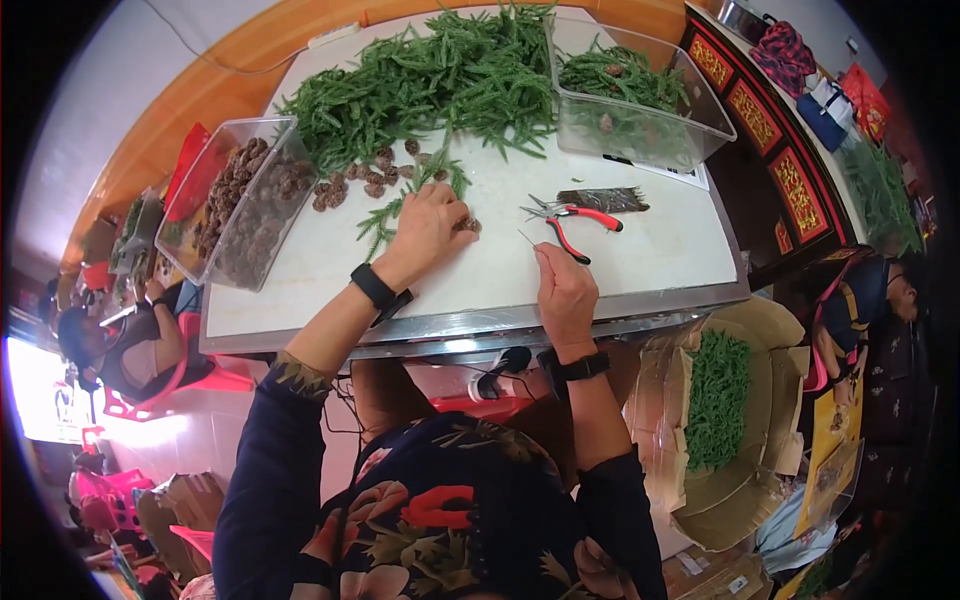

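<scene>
My left hand [428, 232] is closed over a green artificial pine sprig [378, 226] lying on the white table, and a small brown pine cone [472, 227] shows between its thumb and forefinger. To the right, my right hand [567, 292] pinches a thin wire [526, 238] whose free end points up and left. Just beyond that hand lie pliers [572, 222] with red and black handles, jaws apart. A dark bundle [604, 200], seemingly wires in clear wrap, rests behind the pliers. Several loose pine cones [375, 178] are scattered beyond my left hand.
Green sprigs [430, 85] are heaped at the table's far side. A clear bin [262, 235] of pine cones stands left; another clear bin [650, 130] with sprigs and a few cones stands far right. Below the table's right edge is a cardboard box [775, 430] holding greenery. People sit at both sides.
</scene>
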`<state>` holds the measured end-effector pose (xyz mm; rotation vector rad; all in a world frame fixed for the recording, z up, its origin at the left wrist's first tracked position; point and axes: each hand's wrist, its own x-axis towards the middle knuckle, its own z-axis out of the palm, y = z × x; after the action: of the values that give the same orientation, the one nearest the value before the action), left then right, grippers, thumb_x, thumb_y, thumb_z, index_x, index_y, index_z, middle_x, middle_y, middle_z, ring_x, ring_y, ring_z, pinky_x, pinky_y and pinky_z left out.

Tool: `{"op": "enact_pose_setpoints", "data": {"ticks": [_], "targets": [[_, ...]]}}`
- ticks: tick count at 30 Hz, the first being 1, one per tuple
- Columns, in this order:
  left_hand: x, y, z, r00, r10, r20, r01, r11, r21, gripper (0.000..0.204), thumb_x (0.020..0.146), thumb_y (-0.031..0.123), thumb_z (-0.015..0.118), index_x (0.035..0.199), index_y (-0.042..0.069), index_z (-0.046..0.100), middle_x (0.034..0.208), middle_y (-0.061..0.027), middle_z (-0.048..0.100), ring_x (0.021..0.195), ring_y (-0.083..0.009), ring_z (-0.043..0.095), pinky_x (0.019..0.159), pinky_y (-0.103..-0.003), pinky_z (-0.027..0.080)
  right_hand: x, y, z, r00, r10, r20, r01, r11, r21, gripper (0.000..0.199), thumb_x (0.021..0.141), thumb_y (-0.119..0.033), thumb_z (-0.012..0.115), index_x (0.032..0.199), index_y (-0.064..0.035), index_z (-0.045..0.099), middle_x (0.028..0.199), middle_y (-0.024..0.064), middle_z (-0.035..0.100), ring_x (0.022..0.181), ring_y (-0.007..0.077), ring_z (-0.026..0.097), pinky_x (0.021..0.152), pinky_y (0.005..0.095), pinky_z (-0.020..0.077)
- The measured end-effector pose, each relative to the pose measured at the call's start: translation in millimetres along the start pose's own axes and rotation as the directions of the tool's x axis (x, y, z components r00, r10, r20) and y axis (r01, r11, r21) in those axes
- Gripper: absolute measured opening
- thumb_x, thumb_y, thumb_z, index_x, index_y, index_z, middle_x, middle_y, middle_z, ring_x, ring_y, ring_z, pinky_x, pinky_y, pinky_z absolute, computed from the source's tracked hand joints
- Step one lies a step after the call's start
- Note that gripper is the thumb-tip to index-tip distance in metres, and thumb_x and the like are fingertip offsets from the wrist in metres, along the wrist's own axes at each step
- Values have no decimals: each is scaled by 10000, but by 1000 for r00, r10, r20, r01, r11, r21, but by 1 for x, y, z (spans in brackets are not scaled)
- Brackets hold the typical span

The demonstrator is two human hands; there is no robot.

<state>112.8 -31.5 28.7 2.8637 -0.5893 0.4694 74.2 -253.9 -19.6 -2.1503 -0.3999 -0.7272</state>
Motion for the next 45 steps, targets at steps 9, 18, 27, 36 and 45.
{"op": "enact_pose_setpoints", "data": {"ticks": [9,18,27,36,45], "targets": [[-36,53,-53,934,-358,12,255,642,-723,259,808,93,755,1048,31,676,914,-19,684,772,-92,605,693,-251,484,-1,5,3,998,-39,-57,38,999,-20,140,921,-92,576,1040,-51,638,819,140,664,696,314,631,617,368,484],[-73,65,-59,842,-539,-39,189,361,-913,282,803,41,751,1065,2,655,874,7,677,767,-56,580,684,-203,469,2,-79,-29,979,176,105,-204,876,437,67,932,-40,567,987,-14,595,756,94,659,588,188,621,554,282,471],[-78,81,-71,855,-519,-7,148,256,-955,299,811,0,735,1092,-3,633,922,-12,673,767,-39,581,700,-181,476,2,-106,-34,984,-175,31,160,950,267,105,870,27,632,961,-12,598,732,102,644,602,203,626,556,288,481],[-85,87,-75,843,-534,67,198,191,-961,301,827,-37,710,1109,-8,609,958,-32,661,799,-63,607,735,-219,522,-1,-115,-36,988,-153,-2,148,954,259,105,866,17,647,951,-19,597,698,98,627,547,205,598,513,284,461],[-91,85,-70,808,-589,-22,129,212,-969,273,816,-81,699,1054,-1,593,999,-57,671,818,-57,613,734,-212,523,-3,-124,-30,990,-142,16,133,953,271,114,860,-4,669,942,-28,593,676,86,627,528,198,594,494,285,451]]}}
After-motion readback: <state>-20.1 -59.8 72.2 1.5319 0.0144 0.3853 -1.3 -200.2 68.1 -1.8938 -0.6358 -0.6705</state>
